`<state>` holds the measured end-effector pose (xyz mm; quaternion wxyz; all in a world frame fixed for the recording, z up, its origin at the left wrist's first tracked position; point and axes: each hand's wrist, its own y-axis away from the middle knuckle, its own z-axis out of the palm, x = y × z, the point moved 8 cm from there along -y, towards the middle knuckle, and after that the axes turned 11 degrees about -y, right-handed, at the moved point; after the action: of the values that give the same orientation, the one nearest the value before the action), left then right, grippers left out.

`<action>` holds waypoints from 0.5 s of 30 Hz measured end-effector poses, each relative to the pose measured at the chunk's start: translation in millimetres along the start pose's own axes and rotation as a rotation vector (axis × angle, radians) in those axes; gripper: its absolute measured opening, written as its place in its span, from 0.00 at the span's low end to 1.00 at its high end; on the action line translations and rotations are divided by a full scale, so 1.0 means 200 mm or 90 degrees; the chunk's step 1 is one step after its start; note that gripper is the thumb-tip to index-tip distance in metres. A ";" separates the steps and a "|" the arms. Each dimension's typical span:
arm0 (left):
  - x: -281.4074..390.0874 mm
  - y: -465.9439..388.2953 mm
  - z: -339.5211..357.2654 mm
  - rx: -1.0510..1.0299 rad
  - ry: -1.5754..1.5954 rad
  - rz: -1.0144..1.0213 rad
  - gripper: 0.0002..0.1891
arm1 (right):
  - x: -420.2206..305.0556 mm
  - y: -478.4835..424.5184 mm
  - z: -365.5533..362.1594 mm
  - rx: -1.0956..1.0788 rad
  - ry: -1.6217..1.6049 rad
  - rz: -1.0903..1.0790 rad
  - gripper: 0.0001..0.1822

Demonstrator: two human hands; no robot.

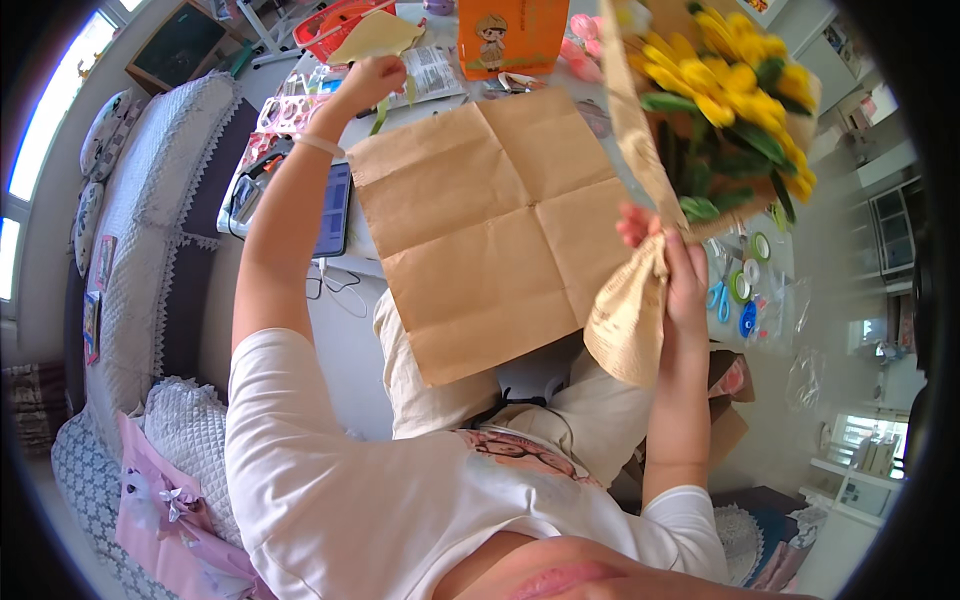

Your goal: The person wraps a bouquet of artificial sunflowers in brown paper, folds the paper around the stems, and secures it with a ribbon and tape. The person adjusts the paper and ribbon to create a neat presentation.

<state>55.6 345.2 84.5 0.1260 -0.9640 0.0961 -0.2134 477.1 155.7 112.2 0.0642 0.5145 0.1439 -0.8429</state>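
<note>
My right hand [679,274] grips the gathered neck of a bouquet wrapped in brown, printed kraft paper [630,322]. Above that grip, yellow fabric-like flowers [712,75] with green leaves fill the wrap, and its paper tail flares out below. Over the far left of the table, my left hand [375,82] is closed on a thin green ribbon [379,116], whose ends hang down. A creased square sheet of kraft paper [487,225] lies between my arms, its near edge reaching over my lap.
Beyond my left hand are a red basket [322,30] and a pale yellow piece [375,37]. An orange printed bag [510,37] stands at the back. Near the left edge lies a tablet [334,214]. Blue scissors [718,300] and green tape rolls [741,286] are at right.
</note>
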 end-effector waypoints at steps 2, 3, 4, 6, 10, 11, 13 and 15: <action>0.12 -0.08 -0.14 -0.002 0.078 0.009 0.09 | -0.01 -0.15 0.16 -0.088 0.005 -0.028 0.17; 0.20 -0.10 -0.20 0.006 0.105 0.033 0.09 | -0.01 -0.22 0.24 -0.097 -0.016 -0.030 0.17; 0.28 -0.12 -0.25 0.013 0.133 0.058 0.09 | -0.02 -0.28 0.32 -0.094 -0.021 -0.020 0.16; 0.46 -0.12 -0.25 -0.018 0.161 0.080 0.09 | 0.02 -0.41 0.40 -0.111 -0.056 0.002 0.15; 0.86 0.03 -0.22 -0.009 0.147 0.148 0.10 | 0.07 -0.60 0.50 -0.222 -0.098 0.039 0.11; 0.93 0.07 -0.19 -0.002 0.117 0.178 0.10 | 0.08 -0.60 0.52 -0.245 -0.117 0.048 0.11; 1.03 0.13 -0.12 0.038 0.179 0.185 0.09 | 0.12 -0.57 0.48 -0.206 -0.106 0.088 0.12; 1.10 0.18 -0.04 0.020 0.220 0.192 0.10 | 0.17 -0.53 0.40 -0.173 -0.103 0.109 0.13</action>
<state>243.2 257.5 165.8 0.1529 -0.8859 0.2559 -0.3553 365.9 232.2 134.7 0.2158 0.4417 0.2064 -0.8460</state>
